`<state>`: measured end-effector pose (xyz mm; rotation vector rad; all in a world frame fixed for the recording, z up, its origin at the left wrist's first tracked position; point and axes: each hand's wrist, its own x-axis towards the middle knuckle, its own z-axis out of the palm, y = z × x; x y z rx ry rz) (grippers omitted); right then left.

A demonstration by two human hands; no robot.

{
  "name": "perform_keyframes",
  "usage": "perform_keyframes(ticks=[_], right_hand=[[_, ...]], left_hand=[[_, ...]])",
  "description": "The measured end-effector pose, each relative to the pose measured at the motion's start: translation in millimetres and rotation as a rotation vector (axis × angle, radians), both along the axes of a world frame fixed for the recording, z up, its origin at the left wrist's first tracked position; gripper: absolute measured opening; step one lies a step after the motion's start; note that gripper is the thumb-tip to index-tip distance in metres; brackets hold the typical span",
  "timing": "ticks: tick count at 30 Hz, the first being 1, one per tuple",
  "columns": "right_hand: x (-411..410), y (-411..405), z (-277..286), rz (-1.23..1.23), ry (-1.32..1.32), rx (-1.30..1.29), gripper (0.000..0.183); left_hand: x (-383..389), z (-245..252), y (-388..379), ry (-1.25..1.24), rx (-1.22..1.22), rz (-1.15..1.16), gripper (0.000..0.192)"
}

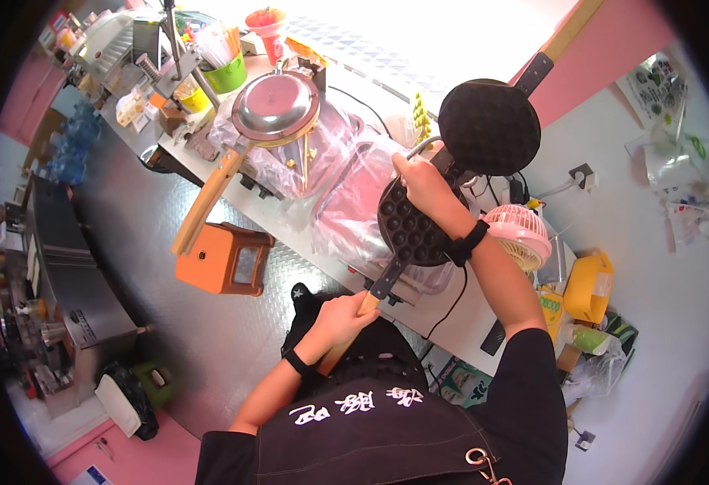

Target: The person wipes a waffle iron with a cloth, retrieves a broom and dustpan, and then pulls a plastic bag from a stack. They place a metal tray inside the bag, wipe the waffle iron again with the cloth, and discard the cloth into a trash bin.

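Note:
My left hand (345, 318) is closed around the wooden handle of a bubble waffle iron's lower plate (409, 225), which has round hollows. The upper plate (489, 127) stands folded open, its wooden handle pointing up to the right. My right hand (424, 182) reaches over the lower plate near the hinge, by a curved metal piece; whether it grips anything is not plain. The iron rests at the right end of the counter, beside a tray covered with clear plastic (354, 206). A second, closed round iron (277, 109) with a metallic lid and wooden handle lies to the left.
A pink fan (518, 233) stands right of the iron, with cords nearby. A green bucket (227, 74) and a red cup (267, 36) are at the counter's back. An orange stool (218, 257) stands on the floor; a yellow container (587, 288) is at the right.

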<state>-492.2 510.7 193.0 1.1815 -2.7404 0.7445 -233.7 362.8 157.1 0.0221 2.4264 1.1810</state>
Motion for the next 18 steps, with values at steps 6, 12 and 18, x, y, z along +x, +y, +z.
perform_keyframes(ticks=[6,12,18], right_hand=[[-36.0,8.4,31.1,0.017,-0.575,-0.188,0.027],[7.7,-2.4,26.4,0.022,-0.340,-0.144,0.032],[13.9,-12.9,16.4,0.049,-0.184,-0.019,0.031]], left_hand=[[-1.2,-3.4,-1.8,0.030,-0.025,0.020,0.040],[-1.0,-3.1,-2.9,0.054,0.024,0.022,0.039],[-6.3,4.4,-4.8,0.017,0.015,0.019,0.038]])
